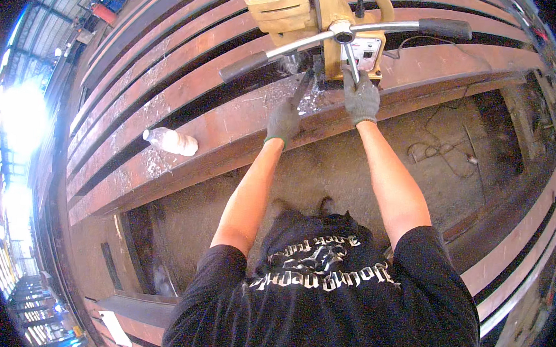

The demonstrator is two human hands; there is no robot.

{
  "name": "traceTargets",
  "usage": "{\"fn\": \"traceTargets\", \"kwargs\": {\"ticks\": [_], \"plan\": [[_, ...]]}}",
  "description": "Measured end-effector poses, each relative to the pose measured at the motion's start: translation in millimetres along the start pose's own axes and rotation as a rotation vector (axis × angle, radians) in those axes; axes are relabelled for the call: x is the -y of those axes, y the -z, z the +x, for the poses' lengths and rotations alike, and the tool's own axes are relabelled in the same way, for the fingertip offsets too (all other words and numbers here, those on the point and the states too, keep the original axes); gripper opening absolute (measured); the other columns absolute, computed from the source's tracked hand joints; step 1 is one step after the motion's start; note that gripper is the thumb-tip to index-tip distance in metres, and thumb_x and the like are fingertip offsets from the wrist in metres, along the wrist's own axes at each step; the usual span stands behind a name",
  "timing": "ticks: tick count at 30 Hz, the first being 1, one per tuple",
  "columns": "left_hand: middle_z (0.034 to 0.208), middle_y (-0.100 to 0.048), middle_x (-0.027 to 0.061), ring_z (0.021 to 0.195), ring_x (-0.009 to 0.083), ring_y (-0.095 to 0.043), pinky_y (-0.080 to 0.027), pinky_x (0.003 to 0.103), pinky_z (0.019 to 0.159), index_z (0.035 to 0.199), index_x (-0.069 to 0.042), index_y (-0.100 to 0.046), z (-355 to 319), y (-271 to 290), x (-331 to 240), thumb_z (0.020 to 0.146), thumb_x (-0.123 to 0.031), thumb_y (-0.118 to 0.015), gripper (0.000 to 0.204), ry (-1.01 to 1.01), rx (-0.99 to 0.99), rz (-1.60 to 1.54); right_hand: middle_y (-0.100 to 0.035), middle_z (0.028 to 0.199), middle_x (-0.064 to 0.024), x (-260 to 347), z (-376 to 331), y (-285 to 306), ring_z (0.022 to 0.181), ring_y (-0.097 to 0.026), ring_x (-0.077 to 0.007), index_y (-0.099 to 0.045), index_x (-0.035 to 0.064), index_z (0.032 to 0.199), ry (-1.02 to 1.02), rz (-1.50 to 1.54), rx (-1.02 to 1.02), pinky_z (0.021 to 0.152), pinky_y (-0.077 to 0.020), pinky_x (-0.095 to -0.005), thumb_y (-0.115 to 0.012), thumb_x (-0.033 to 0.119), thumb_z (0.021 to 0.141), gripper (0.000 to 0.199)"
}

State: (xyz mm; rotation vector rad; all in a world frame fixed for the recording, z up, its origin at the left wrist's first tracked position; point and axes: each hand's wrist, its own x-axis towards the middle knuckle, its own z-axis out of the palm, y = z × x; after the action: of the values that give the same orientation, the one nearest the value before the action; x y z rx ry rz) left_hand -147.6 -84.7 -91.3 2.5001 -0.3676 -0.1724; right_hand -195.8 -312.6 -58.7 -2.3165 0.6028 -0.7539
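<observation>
A yellow magnetic drill press stands on a rusty brown steel beam at the far side. Its feed handle has metal spokes with black grips. My right hand, in a grey glove, is closed round the spoke that points toward me. My left hand, gloved too, is closed on a dark narrow stick-like thing whose far end reaches the drill's cutting area; its exact kind is unclear. White wet-looking flecks and shavings lie on the beam between my hands.
A plastic bottle of whitish liquid lies on its side on the beam, left of my hands. More parallel beams with dark gaps run behind. A thin cable lies on the floor at right. A white sheet rests at lower left.
</observation>
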Motion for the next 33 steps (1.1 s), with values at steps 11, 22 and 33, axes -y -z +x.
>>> {"fn": "traceTargets", "kwargs": {"ticks": [11,22,33], "plan": [[0.116,-0.065,0.0374,0.114,0.0537,-0.062,-0.048,0.059,0.094,0.125,0.002,-0.061,-14,33,-59,0.105,-0.022,-0.044,0.036,0.082,-0.22,-0.262,-0.072,0.08,-0.0268,-5,-3,8,0.075,-0.072,-0.0465,-0.067,0.008,0.11,-0.022,-0.042,0.009,0.068,-0.0553,-0.0604,-0.055,0.054,0.101,0.049],[0.111,-0.069,0.033,0.111,0.0507,-0.066,-0.051,0.059,0.096,0.132,0.0,-0.06,8,-25,-1,0.098,-0.018,-0.052,0.039,-0.115,-0.114,0.099,-0.072,0.078,-0.0259,-1,1,10,0.074,-0.072,-0.0459,-0.07,0.0088,0.115,-0.015,-0.025,-0.004,0.069,-0.0557,-0.059,-0.055,0.056,0.101,0.051],[0.095,-0.072,0.03,0.089,0.0517,-0.07,-0.056,0.06,0.074,0.121,-0.002,-0.054,-23,62,70,0.103,-0.025,-0.053,0.029,0.287,-0.452,0.192,-0.071,0.078,-0.0256,-9,0,11,0.073,-0.071,-0.0466,-0.066,0.0092,0.114,0.042,-0.008,-0.009,0.066,-0.056,-0.0587,-0.058,0.047,0.1,0.041]]}}
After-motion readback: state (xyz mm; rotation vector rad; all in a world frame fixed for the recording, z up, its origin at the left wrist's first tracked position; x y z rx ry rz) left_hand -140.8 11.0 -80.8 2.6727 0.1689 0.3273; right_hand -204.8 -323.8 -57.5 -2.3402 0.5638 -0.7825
